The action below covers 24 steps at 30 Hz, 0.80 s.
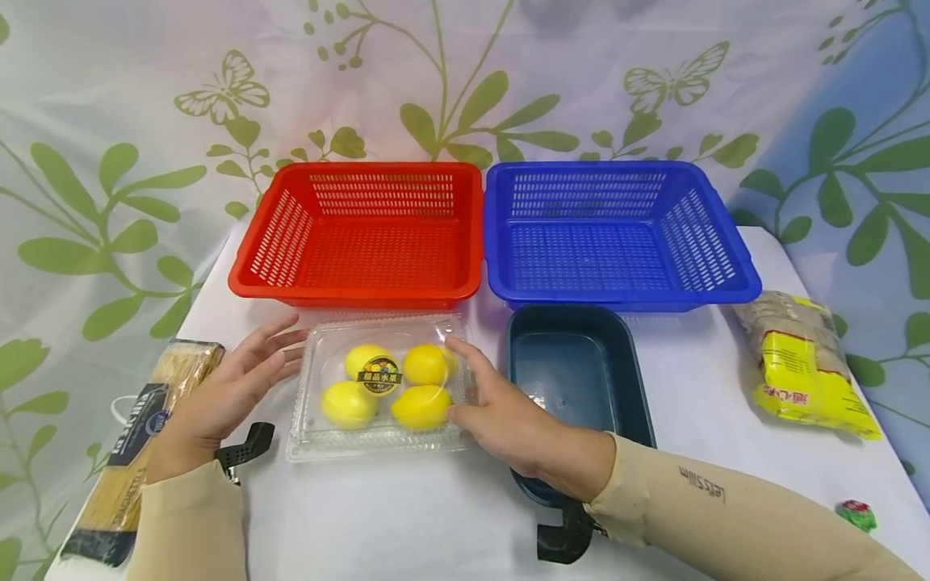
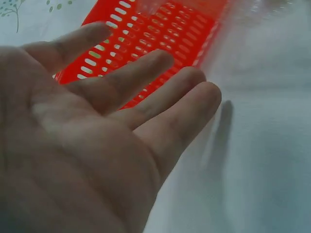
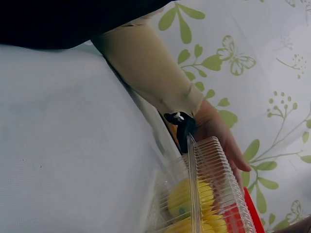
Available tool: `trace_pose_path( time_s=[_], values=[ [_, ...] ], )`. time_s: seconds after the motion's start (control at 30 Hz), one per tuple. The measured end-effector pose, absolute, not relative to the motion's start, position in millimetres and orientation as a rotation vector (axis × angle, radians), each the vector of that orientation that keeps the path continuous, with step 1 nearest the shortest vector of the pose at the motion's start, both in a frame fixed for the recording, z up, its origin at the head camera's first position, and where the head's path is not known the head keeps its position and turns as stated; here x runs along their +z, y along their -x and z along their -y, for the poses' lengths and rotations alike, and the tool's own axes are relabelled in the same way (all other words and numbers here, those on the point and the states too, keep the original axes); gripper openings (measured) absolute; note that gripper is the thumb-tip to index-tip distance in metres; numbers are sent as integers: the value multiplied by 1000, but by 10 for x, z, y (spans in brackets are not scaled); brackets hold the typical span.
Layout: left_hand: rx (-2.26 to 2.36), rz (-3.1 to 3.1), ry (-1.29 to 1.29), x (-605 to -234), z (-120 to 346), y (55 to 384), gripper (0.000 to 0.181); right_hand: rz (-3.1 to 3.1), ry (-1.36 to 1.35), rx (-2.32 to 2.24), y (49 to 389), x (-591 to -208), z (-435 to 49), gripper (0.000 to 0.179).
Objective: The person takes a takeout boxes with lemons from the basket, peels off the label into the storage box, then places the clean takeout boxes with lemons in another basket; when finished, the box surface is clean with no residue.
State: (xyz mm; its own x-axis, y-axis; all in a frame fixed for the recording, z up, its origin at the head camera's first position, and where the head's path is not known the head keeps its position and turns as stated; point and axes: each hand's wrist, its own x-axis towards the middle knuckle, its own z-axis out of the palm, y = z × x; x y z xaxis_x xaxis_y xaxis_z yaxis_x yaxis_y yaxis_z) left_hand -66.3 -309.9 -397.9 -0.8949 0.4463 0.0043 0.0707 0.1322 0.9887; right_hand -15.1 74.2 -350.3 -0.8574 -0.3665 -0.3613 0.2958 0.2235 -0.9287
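White across the surface [image 1: 363, 516]: seeing the red basket [image 1: 381, 250] and, at its three o'clock, the blue basket [image 1: 588, 250], presumably making working room nearer by. Finding the clear box [image 1: 378, 447] at the red basket's six o'clock, apparently grasping its edge with the right hand [image 1: 519, 421] to steady it; poising the left hand [image 1: 236, 383] at nine o'clock, fingers [image 2: 180, 119] released. Showing glossy ribbed plastic, four yellow lemons [image 1: 349, 405], dark label [image 1: 379, 377].

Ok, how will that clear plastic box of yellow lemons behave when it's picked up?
The clear, ribbed plastic box will probably flex slightly, since its walls look thin. The four yellow lemons may roll if it tilts, with visible gaps between them. The box's shiny surface could be slippery.
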Motion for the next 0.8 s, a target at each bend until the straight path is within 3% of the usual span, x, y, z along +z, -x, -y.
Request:
trace_pose_path(
  time_s=[0.17,0.53,0.8],
  values=[
    [1798,-2117,-505,-3971,3024,516,80,-1947,33,-1718,151,-3511,-726,84],
    [1685,-2138,-737,-4042,2872,467,104,-1916,24,-1761,155,-3527,-723,85],
    [1759,-2093,-729,-4126,2837,510,104,-2120,96,-1673,127,-3380,-767,76]
  ],
)
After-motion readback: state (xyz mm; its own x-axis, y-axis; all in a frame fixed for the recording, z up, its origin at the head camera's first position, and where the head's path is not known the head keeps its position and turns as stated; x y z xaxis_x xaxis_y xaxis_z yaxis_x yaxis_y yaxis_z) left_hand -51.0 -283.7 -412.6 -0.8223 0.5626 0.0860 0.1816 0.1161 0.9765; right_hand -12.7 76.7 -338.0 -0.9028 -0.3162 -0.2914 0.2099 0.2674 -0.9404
